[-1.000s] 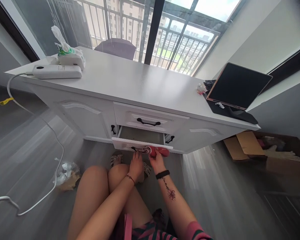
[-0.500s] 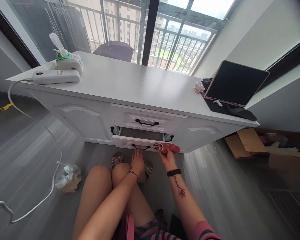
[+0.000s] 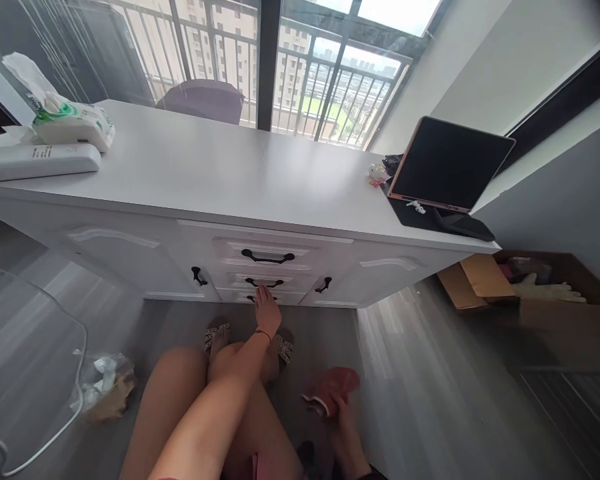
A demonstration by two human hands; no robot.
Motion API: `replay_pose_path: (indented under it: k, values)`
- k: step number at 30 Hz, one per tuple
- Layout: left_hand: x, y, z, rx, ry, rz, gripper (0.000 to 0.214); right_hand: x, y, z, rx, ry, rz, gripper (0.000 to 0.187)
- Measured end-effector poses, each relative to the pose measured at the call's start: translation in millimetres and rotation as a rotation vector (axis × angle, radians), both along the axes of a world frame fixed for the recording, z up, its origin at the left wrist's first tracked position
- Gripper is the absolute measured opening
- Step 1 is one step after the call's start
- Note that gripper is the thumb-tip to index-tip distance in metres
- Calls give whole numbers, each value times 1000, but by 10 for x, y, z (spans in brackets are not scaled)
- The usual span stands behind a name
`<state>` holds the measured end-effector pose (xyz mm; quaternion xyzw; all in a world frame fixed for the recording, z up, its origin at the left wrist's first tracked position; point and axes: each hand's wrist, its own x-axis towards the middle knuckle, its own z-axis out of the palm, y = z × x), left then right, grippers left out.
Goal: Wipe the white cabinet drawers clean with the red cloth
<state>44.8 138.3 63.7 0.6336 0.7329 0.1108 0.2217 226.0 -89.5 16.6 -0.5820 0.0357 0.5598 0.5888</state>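
My left hand lies against the front of the white drawers, its fingers stretched out flat. The fingertips are just under the black handle of the middle drawer and cover part of the lower handle. All the drawers appear closed. My right hand is lower and to the right, above the floor beside my legs. It is shut on a folded red cloth with a pale edge. The exact kind of cloth item cannot be made out.
On the white cabinet top lie a tissue pack, a long white power strip and a tablet on a stand. An open cardboard box stands at the right. A plastic bag and a white cable lie on the floor.
The lower drawer that stood pulled out is now pushed in, with my left hand against the drawer fronts. My right hand has drawn the red cloth back and down, away from the cabinet.
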Motion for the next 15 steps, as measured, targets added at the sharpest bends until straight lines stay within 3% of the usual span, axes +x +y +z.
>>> replay_pose_path:
  k: [4, 7, 10, 11, 13, 15]
  values:
    - [128, 3, 210, -28, -193, 64, 70, -241, 141, 341, -11, 91, 32, 30]
    - [272, -171, 495, -98, -417, -4, 59, -230, 289, 699, -11, 140, 39, 27]
    - [418, -666, 794, -130, -602, -151, 46, -134, 353, 1084, 77, 161, 100, 24]
    - [445, -896, 874, -120, -833, -182, 51, -103, 353, 1218, 133, 165, 138, 24]
    - [442, -1395, 990, -189, -1257, -188, 64, -63, 321, 1486, 272, 180, 234, 27]
    - [356, -1862, 1059, -349, -1563, -43, 71, -69, 257, 1725, 400, 212, 357, 32]
